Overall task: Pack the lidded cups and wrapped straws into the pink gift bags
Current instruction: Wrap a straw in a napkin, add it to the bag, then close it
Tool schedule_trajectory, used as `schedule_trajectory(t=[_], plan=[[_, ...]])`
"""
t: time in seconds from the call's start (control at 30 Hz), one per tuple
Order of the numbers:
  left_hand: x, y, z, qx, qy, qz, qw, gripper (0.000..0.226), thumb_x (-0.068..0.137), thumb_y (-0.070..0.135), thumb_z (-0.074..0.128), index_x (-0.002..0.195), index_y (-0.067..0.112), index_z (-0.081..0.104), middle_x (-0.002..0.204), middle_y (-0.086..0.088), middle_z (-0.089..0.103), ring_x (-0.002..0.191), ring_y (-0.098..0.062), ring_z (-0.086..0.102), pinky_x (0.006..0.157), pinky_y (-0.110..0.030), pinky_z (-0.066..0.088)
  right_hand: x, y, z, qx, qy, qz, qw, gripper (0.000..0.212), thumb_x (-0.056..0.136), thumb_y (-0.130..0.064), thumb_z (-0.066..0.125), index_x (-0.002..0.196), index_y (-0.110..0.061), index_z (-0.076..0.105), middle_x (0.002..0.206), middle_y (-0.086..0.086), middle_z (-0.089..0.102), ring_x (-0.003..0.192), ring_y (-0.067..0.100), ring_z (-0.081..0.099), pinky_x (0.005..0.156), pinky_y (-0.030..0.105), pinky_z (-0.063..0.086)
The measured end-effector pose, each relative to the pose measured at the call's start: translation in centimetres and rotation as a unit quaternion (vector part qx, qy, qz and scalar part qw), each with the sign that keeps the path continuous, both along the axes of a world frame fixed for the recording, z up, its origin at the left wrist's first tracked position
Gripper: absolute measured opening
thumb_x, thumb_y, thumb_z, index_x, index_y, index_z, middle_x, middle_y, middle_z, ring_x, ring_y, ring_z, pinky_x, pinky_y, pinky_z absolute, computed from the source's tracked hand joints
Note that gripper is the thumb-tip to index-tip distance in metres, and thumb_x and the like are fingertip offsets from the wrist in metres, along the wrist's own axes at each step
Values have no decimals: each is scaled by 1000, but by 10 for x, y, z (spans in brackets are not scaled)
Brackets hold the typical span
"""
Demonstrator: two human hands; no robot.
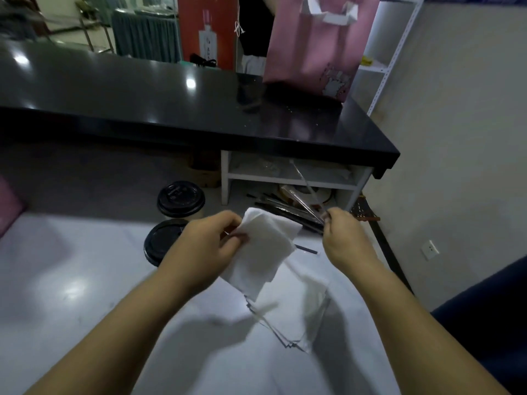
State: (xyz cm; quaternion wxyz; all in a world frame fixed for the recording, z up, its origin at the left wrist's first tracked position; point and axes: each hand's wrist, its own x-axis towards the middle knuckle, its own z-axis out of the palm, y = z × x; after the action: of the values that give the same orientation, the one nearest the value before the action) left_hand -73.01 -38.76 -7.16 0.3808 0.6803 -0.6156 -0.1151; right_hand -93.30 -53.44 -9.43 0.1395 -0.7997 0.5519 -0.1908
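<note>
Wrapped straw (308,192) centre-right: light, thin, wrapper probably slick (blurred); your right hand (340,238) pinches lower end. Left hand (209,240) pinches soft napkin (265,252). Lidded cups (181,198) centre-left, take round wall; pink bag (310,52) upper right.

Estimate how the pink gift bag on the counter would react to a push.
The pink gift bag stands tall and upright: likely tips if pushed high. The black counter looks glossy: a low push probably slides it.
</note>
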Motion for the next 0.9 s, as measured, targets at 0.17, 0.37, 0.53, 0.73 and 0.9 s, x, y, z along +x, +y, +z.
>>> schedule_trajectory(t=[0.17, 0.37, 0.53, 0.73, 0.9], plan=[[19, 24, 5, 10, -22, -7, 1000, 11, 84, 24, 61, 78, 31, 55, 66, 15, 55, 73, 11, 50, 60, -5, 36, 22, 18, 0, 67, 121, -42, 990, 18, 92, -3, 45, 109, -6, 50, 122, 16, 39, 69, 21, 44, 68, 34, 41], [34, 45, 0, 24, -11, -12, 1000, 11, 86, 24, 58, 77, 31, 53, 73, 11, 57, 72, -1, 51, 54, -17, 34, 31, 47, -2, 54, 63, -53, 995, 22, 99, -18, 37, 107, -5, 51, 123, 14, 34, 80, 28, 52, 73, 33, 42], [53, 78, 13, -12, -6, -11, 1000, 5, 86, 27, 58, 82, 29, 56, 72, 13, 59, 69, -2, 54, 52, -14, 39, 47, 86, 20, 20, -100, 10, 995, 36, 100, -23, 32, 69, -14, 47, 81, 6, 43, 64, 19, 41, 60, 30, 31], [108, 143, 41, -69, -35, 15, 997, 12, 83, 26, 61, 77, 35, 55, 66, 19, 57, 69, 2, 54, 51, -11, 37, 104, 141, 52, -29, -164, 93, 982, 19, 98, -18, 43, 93, -31, 57, 79, -2, 45, 68, 5, 42, 56, 16, 26], [167, 197, 55, -89, -67, 42, 993, 5, 86, 27, 57, 84, 29, 54, 69, 13, 57, 69, 1, 57, 49, -11, 39, 167, 185, 67, -39, -201, 150, 967, 27, 98, -25, 45, 117, -37, 61, 88, -3, 57, 80, 17, 55, 68, 31, 46]])
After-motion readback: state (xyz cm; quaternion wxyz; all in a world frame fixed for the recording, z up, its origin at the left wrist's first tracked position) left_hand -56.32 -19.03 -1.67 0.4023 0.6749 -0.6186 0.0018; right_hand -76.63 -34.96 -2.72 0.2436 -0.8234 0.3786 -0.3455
